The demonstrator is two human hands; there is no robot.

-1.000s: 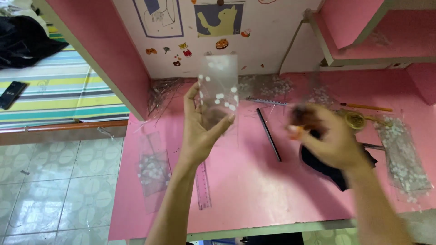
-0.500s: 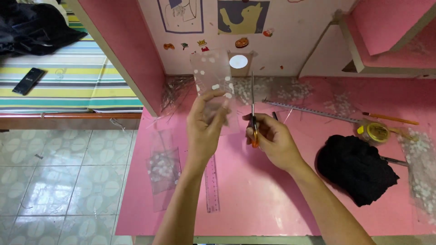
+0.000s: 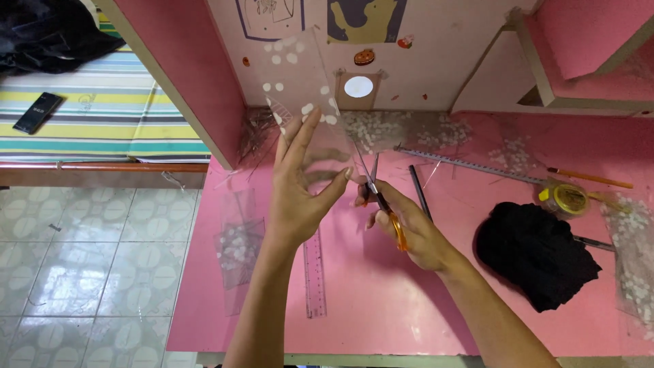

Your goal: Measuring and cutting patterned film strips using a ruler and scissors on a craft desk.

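sheet: clear plastic sheet (image 3: 303, 82) with white round dots, held upright above the desk (image 3: 381, 300), at 12 o'clock from the left hand
left hand: left hand (image 3: 300, 187) raised, fingers (image 3: 300, 136) spread behind the sheet, thumb pinching its lower edge
scissors: orange-handled scissors (image 3: 379, 197), blades pointing to 12 o'clock, tips at the sheet's lower right edge
right hand: right hand (image 3: 409, 228) at 3 o'clock of the left hand, fingers clenched through the scissor handles
ruler: clear ruler (image 3: 314, 272) flat on the desk at 6 o'clock of the left hand
spare sheets: dotted clear sheets (image 3: 238, 245) at 9 o'clock of the left forearm
black cloth: black cloth (image 3: 538, 252) at 3 o'clock of the right hand
tape: yellow tape roll (image 3: 570, 199) at 1 o'clock of the cloth
long ruler: metal ruler (image 3: 470, 165) at the back of the desk
phone: black phone (image 3: 38, 112) on the striped bed, far at 9 o'clock
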